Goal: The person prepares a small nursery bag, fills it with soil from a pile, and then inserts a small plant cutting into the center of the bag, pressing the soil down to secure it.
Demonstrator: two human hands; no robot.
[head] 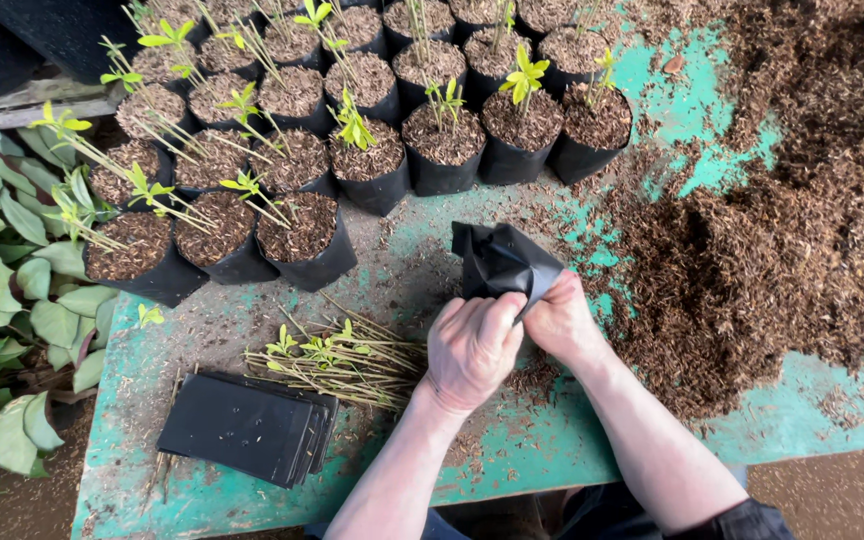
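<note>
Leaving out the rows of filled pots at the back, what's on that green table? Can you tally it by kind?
Empty black grow bag, gripped by the left hand and right hand: 1
Stack of flat black bags: 1
Bundle of green-tipped cuttings: 1
Heap of brown potting mix: 1
Total: 4

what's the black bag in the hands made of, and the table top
The bag, held by the left hand and right hand, looks like thin black plastic film: it crumples into soft folds with a dull sheen. The table seems to be wood painted turquoise, the paint worn and patchy; what lies under the paint is not certain.
</note>
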